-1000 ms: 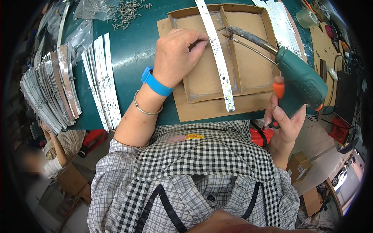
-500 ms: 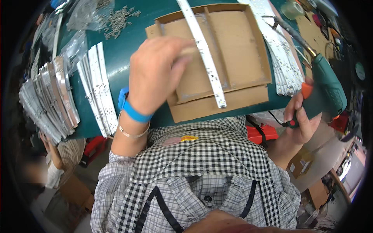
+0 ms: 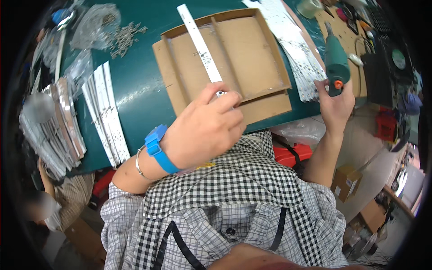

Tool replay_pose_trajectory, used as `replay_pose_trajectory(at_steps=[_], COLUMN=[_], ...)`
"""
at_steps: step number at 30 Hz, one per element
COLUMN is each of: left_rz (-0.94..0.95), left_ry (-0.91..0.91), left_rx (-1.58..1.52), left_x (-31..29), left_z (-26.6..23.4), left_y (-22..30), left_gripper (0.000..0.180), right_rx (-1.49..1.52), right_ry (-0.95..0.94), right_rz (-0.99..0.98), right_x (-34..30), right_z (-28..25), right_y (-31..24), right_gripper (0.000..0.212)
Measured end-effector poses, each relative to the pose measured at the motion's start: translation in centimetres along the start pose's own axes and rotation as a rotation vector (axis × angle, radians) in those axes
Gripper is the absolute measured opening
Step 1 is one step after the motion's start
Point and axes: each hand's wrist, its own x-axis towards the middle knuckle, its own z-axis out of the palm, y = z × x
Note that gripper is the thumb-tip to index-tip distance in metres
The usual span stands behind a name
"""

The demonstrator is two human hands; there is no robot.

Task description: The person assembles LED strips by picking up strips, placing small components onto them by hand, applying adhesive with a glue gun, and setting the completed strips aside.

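Observation:
My left hand [image 3: 209, 128], with a blue band at the wrist, is closed on the near end of a narrow white LED strip [image 3: 200, 47]. The strip lies slantwise across a shallow cardboard tray [image 3: 267, 101], and small parts and thin wires sit along it. Its near end is mostly hidden by my fingers. In my right hand [image 3: 336, 105] is a green soldering gun [image 3: 336, 65] with an orange trigger, held upright right of the tray with its metal tip pointing away.
White strips lie stacked right [image 3: 301, 63] and left [image 3: 105, 117] of the tray. A thicker bundle [image 3: 47, 135] is at the far left, near another person's arm. Small metal pieces [image 3: 126, 38] and a plastic bag [image 3: 94, 29] sit at the back left. A tape roll [image 3: 309, 7] stands back right.
My left hand has moved down and right onto the strip's near end. The soldering gun has swung upright and moved left. The whole view has shifted somewhat.

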Motion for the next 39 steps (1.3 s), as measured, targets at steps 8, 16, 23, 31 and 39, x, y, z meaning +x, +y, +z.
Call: replay_pose_trajectory(at_steps=[8, 16, 23, 31, 39], left_rz=[-0.119, -0.357, -0.491, -0.636, -0.71], left_ry=[-0.064, -0.218, -0.256, -0.241, -0.336], left_rx=[0.092, 0.072, 0.1, 0.01, 0.096], left_x=[-7.9, -14.0, -17.4, -20.1, -20.2], left_z=[-3.6, -3.7, -4.5, -4.6, -5.2], left_y=[1.0, 2.0, 2.1, 1.8, 1.7], left_gripper=[0.026, 0.019, 0.017, 0.017, 0.022], right_rx=[-0.282, -0.319, -0.072, 0.697, 0.898], right_ry=[-0.011, -0.016, -0.092, 0.057, -0.113], right_rz=[-0.18, -0.264, -0.119, -0.018, 0.14], right_x=[-0.1, 0.9, 0.3, -1.9, -5.3], right_z=[0.6, 1.3, 0.7, -0.7, 1.9], right_y=[0.4, 1.9, 2.5, -1.9, -7.4], right_gripper=[0.056, 0.058, 0.045, 0.051, 0.063])
